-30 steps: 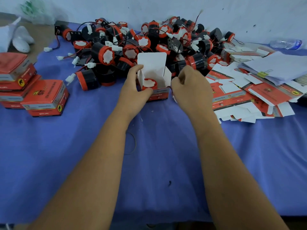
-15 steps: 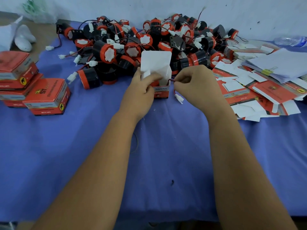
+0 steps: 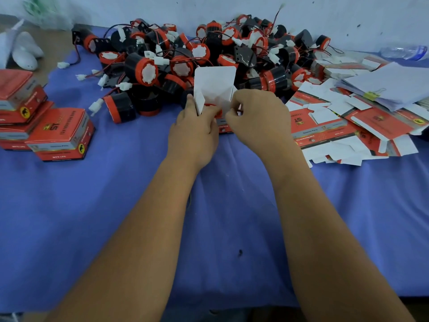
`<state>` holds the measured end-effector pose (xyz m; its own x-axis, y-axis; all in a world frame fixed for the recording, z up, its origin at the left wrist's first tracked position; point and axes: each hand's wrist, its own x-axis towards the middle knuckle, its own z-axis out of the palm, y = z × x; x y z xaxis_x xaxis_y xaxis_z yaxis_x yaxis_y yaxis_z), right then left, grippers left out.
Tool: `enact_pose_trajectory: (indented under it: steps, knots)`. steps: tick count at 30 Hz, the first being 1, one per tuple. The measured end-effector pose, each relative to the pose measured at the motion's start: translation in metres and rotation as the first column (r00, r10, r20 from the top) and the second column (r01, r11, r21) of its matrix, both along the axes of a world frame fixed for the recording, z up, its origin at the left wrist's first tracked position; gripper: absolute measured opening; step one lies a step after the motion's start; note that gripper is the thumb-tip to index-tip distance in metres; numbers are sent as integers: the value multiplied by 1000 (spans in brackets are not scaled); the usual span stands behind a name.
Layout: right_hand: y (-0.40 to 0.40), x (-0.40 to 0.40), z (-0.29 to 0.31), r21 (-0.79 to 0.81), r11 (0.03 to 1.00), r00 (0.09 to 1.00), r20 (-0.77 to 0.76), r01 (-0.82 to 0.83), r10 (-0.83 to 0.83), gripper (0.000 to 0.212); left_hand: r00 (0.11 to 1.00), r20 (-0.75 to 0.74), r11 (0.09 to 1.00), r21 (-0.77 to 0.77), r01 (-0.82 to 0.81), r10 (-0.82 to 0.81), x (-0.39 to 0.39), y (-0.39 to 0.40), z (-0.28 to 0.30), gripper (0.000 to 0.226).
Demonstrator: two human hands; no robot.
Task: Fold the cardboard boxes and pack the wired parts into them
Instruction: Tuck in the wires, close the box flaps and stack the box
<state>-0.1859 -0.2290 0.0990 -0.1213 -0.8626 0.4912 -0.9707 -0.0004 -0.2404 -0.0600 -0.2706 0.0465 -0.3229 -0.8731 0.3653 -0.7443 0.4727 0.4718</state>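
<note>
Small red-and-white cardboard box (image 3: 217, 105) stood on the blue cloth (image 3: 116, 205) before the parts heap (image 3: 197, 59), lid up; left hand (image 3: 193, 133) gripped its side flap for steadiness while right hand (image 3: 257, 119), fingers curled, apparently tucked the wire inside.

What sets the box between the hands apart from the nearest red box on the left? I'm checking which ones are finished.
The box between the hands has its white lid flap standing up, open; the nearest box on the left is closed. The left hand and right hand hold the open one; the closed one sits untouched beside a stack. Both share red printed sides.
</note>
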Motion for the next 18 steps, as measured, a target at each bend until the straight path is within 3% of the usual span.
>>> enact_pose_trajectory:
  steps: [7,12,18]
  knots:
    - [-17,4,1,-46,999,925,-379,-3,-15,28,995,-99,999,28,37,-34,-1,-5,-2,36]
    - [-27,17,6,57,998,919,-394,26,-2,18,990,-139,998,41,38,-32,-1,-5,-3,28]
    - [-24,15,-10,88,993,924,-382,73,-34,23,981,-189,998,33,59,-52,-1,-4,-4,28]
